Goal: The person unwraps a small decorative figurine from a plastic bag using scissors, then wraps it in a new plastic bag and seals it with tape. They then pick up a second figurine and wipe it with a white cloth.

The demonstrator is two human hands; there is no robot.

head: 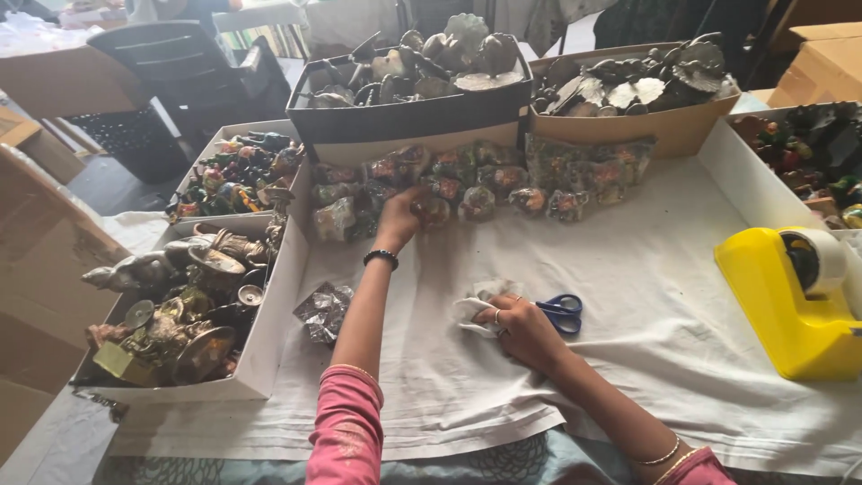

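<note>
Reaching to twelve o'clock, the left hand (400, 216) grasped a clear-wrapped colourful figurine (431, 211); the right hand (521, 328) clenched crumpled white paper (474, 310). Neighbouring wrapped figurines (476, 202) risked toppling if nudged.

- Left hand (398, 218): the wrist is wearing a narrow black band, sitting just below the hand.
- Left arm: a pink sleeve is covering the upper arm, ending near the elbow with a thin, pale trimmed hem; faint lighter patterning is showing on the fabric.
- Right hand (521, 325): one finger is wearing a slim, pale metal ring.
- Right arm: two thin gold-coloured bangles are circling the forearm beside the edge of a matching pink sleeve.
</note>
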